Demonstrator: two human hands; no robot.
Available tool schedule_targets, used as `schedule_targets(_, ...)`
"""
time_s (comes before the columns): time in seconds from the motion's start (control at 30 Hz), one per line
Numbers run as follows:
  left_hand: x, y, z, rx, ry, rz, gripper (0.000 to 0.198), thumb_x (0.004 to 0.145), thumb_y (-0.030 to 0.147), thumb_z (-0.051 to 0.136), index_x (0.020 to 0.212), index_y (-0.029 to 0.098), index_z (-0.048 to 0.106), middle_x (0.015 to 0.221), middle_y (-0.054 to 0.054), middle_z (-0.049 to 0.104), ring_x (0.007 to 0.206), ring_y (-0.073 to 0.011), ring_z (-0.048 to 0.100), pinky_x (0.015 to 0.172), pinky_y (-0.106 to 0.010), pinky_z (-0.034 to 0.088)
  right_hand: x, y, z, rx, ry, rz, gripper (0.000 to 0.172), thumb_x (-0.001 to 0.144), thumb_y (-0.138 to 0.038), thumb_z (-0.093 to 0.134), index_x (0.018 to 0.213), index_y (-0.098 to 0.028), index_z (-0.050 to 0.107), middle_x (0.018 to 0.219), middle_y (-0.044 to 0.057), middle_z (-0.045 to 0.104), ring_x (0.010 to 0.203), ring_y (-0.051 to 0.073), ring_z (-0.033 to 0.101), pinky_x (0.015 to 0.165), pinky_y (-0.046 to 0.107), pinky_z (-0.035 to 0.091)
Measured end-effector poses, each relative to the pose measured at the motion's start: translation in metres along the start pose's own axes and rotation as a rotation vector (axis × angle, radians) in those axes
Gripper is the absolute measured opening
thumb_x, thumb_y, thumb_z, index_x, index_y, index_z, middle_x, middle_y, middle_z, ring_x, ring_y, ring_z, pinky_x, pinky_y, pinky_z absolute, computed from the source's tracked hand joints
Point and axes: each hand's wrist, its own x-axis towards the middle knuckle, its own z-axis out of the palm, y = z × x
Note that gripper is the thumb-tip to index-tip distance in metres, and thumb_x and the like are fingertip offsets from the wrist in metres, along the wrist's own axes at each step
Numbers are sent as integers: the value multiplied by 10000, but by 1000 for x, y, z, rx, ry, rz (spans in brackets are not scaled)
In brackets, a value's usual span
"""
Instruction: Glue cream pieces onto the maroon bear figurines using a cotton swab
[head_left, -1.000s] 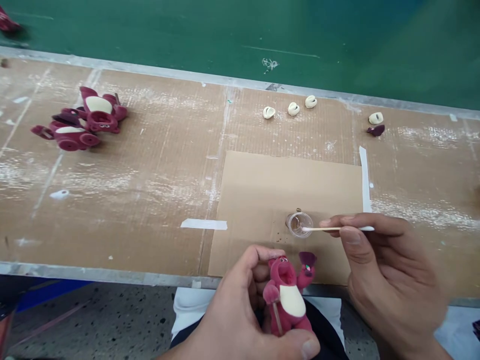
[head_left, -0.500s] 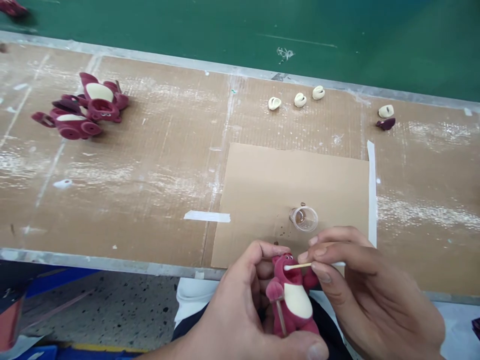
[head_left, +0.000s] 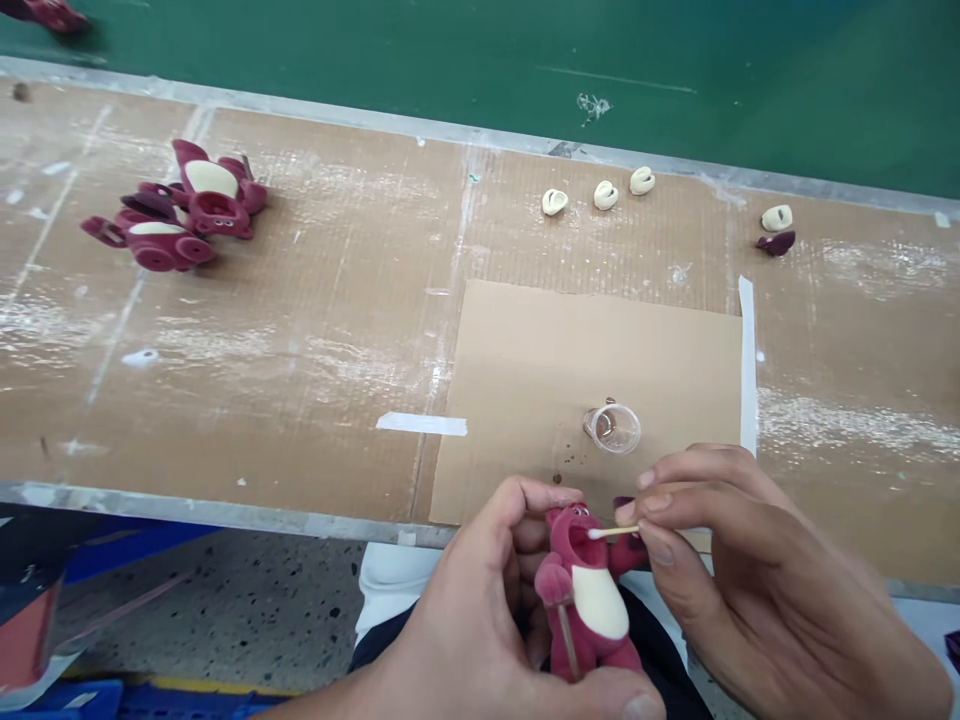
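My left hand (head_left: 487, 600) is closed around a crimson bear figure (head_left: 596, 605) with a cream belly, an open hollow at the mouth and a brown stick under one paw. Between thumb and fingers, my right hand (head_left: 757, 560) pinches a cotton swab (head_left: 615, 532). The swab's white tip is at the figure's mouth opening; whether it touches the inside I cannot tell. Just beyond the hands, a small clear plastic cup (head_left: 616, 428) with brown liquid stands on a cardboard sheet (head_left: 540, 350).
Two more crimson bear figures (head_left: 214, 195) lie at the left. Several cream muzzle-shaped pieces (head_left: 606, 195) sit along the far edge, one beside a dark purple piece (head_left: 777, 243). White tape (head_left: 421, 424) holds the sheet. Behind runs a green surface (head_left: 375, 70).
The swab has moved a little to the right, from the left side of the figure's mouth toward its right side. My right hand moved with it; the left hand keeps its hold.
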Motion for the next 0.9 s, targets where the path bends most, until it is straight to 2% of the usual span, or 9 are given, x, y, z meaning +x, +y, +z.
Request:
schedule_targets(0.17,-2,-1,3,35,22,65,634,627,60,923,1160,260,643,1107,-5,791,1028,-201,774,852,-274,601,2,-1,-7,-55,-47,-49,67,1098,-215,595,1075,-233,656,1008,-22,759,1045,82,684,945,150,556)
schedule_targets(0.27,-1,-3,2,109,48,108,632,637,96,937,1170,270,645,1075,2,797,963,-203,782,795,-269,600,7,0,-8,-85,-54,-116,54,1065,-187,652,1063,-211,700,991,-17,764,1009,92,693,984,170,548)
schedule_targets(0.4,1,-6,-1,329,162,310,657,579,158,999,1133,266,661,957,39,802,823,-158,760,767,-241,578,4,-3,-5,-45,-62,-112,89,1057,-160,652,1075,-216,717,978,-30,764,996,95,703,918,179,575)
schedule_targets(0.43,1,-7,-2,376,165,339,662,575,176,1003,1130,267,654,916,45,806,784,-155,758,746,-240,580,1,-4,-4,-7,-21,-61,105,1060,-155,645,1103,-219,715,1004,-27,763,1010,99,705,886,185,585)
schedule_targets(0.5,-1,-10,-3,458,177,366,666,602,175,974,1153,278,615,812,64,814,705,-155,760,708,-245,591,-4,-5,2,40,184,94,180,1039,-118,668,1169,-229,722,1053,-19,760,1038,123,708,873,227,595)
schedule_targets(0.57,-4,-14,-5,543,226,411,672,654,152,914,1208,302,563,720,98,803,610,-142,747,655,-241,598,-7,-1,8,21,399,202,276,997,-67,722,1201,-252,748,1069,-16,765,1042,165,713,928,306,587)
schedule_targets(0.6,-5,-16,-6,585,262,451,684,682,141,885,1244,317,537,704,116,800,569,-132,738,637,-238,604,-7,3,10,2,449,207,293,985,-56,739,1192,-262,760,1062,-16,768,1036,186,715,962,351,576)
schedule_targets(0.77,-3,-27,-18,829,378,736,762,769,198,877,1397,347,472,789,108,827,602,-146,793,694,-257,670,5,34,16,-191,279,-19,225,989,-50,734,1124,-227,768,1059,50,733,980,220,686,880,408,565)
schedule_targets(0.9,2,-31,-21,787,360,743,775,787,210,893,1421,339,465,798,86,828,570,-167,795,576,-244,660,9,44,18,-276,262,-18,197,1012,-89,717,1114,-255,749,1036,53,712,940,220,669,797,391,586)
